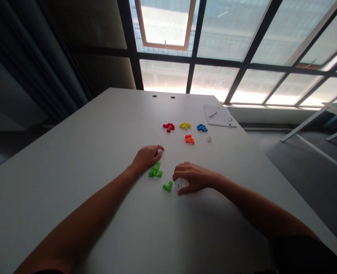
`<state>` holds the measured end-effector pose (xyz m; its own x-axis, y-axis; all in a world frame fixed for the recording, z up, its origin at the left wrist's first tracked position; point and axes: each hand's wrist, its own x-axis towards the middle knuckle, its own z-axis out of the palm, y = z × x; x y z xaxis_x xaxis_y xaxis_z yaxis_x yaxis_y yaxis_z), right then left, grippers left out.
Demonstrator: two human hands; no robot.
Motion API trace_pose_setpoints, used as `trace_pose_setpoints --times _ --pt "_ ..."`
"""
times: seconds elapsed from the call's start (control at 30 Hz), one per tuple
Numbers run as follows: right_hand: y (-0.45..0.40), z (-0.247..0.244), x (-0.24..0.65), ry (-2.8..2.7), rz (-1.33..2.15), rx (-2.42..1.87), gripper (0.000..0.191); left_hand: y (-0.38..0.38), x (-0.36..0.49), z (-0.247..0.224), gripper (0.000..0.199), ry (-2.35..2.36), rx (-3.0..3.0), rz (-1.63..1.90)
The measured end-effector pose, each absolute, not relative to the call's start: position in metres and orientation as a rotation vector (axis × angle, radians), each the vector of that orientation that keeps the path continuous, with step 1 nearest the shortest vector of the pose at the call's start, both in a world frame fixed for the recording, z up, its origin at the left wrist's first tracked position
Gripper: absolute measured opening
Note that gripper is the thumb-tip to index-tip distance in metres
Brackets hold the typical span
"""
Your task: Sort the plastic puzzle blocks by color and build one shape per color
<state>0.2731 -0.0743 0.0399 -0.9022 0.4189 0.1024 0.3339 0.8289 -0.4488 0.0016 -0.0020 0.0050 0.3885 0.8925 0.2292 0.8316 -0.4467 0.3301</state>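
Window: big dark-framed glazing (214,34) pours daylight in across the far side.
Tabletop: a long pale tabletop (71,152) stretches out under everything, with papers (216,115) and a pen (212,114) up near its far edge.
Right hand: and here's the right hand (194,177), fingers wrapped closed around a small white block (181,185), gripping it against the tabletop.
Left hand: the left hand (147,158) sits just ahead, fingers curled down; whether they're holding anything, I can't tell.
Green: between the hands, a cluster of green plastic puzzle pieces (155,172), with a green L-shaped piece (167,186) right beside the white block.
Further up: red (168,126), yellow (185,125), blue (202,128) and orange (189,139) pieces lie well apart from the hands, plus a tiny clear piece (209,139).
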Motion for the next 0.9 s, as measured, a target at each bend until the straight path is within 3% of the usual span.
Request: trace_pose_setpoints --times 0.13,0.47,0.63,0.9 --pt "-0.059 0.046 0.29 -2.814 0.661 -0.705 0.033 -0.002 0.002 0.005 0.032 1.55 2.466 0.561" --pt "0.006 0.039 0.39 -2.606 0.698 -1.29 0.031 -0.001 0.0 0.003 0.031 1.54 2.452 0.583" --pt "0.021 0.025 0.413 -2.495 0.421 -1.396 0.024 -0.002 0.0 0.004 0.032 1.546 2.453 0.562" --pt "0.029 0.006 0.416 -2.446 0.067 -1.424 0.029 -0.002 0.0 0.005 0.033 1.545 2.452 0.559"
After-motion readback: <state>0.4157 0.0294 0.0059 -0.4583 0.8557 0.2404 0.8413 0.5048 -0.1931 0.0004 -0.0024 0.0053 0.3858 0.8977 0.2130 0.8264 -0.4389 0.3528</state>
